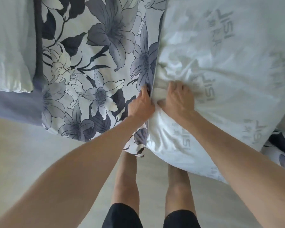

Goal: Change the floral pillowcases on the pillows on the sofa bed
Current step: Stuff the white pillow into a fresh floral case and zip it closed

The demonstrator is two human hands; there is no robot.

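Note:
A floral pillowcase (95, 66) with grey and cream lilies lies across the middle of the head view. To its right a bare white pillow (220, 66) with faint grey lettering sticks out of the case's open edge. My left hand (141, 106) pinches that edge of the floral pillowcase. My right hand (178, 99) is clenched on the white pillow's fabric right beside it. The two hands nearly touch. How far the pillow reaches inside the case is hidden.
Another white pillow (8, 43) lies at the left on a blue-grey sheet (15, 104). A further piece of floral fabric (280, 148) shows at the right edge. The pale floor (39, 153) and my bare legs (127, 178) are below.

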